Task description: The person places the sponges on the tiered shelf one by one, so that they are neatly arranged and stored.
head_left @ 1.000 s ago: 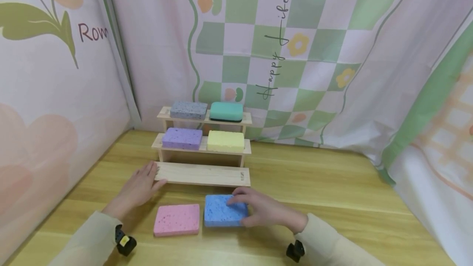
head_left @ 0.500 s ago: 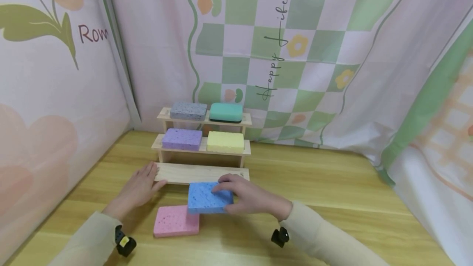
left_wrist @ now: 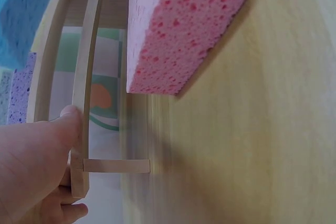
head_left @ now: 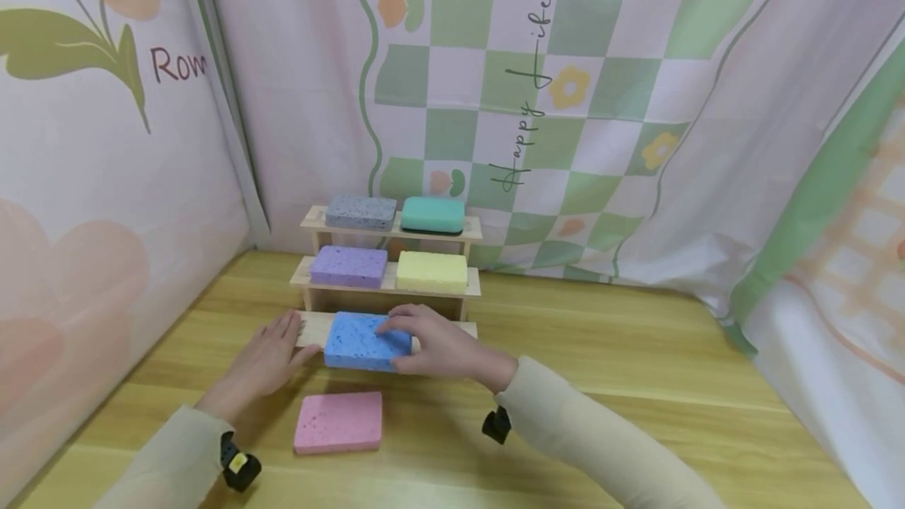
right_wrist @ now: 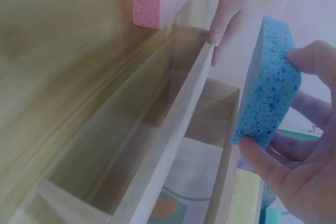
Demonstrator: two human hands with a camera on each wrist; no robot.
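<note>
A blue sponge [head_left: 364,340] is held by my right hand [head_left: 445,344], its thumb and fingertips pinching the right end. In the right wrist view, a gap shows between the blue sponge [right_wrist: 273,80] and the lowest board of the wooden step rack [head_left: 314,328]. My left hand [head_left: 261,360] grips the left end of that board, thumb at its front edge; in the left wrist view the fingers of the hand [left_wrist: 37,156] reach round the board's end. A pink sponge [head_left: 338,422] lies flat on the table, in front of the rack.
On the middle step sit a purple sponge [head_left: 349,266] and a yellow sponge [head_left: 432,271]. Above them, the top step bears a grey sponge [head_left: 360,211] and a teal sponge [head_left: 433,214]. A printed curtain [head_left: 523,100] hangs behind the wooden table [head_left: 601,383].
My right hand has lifted the blue sponge from the table and carried it left and forward, past the pink sponge, over the lowest step. The left hand has stayed put.
</note>
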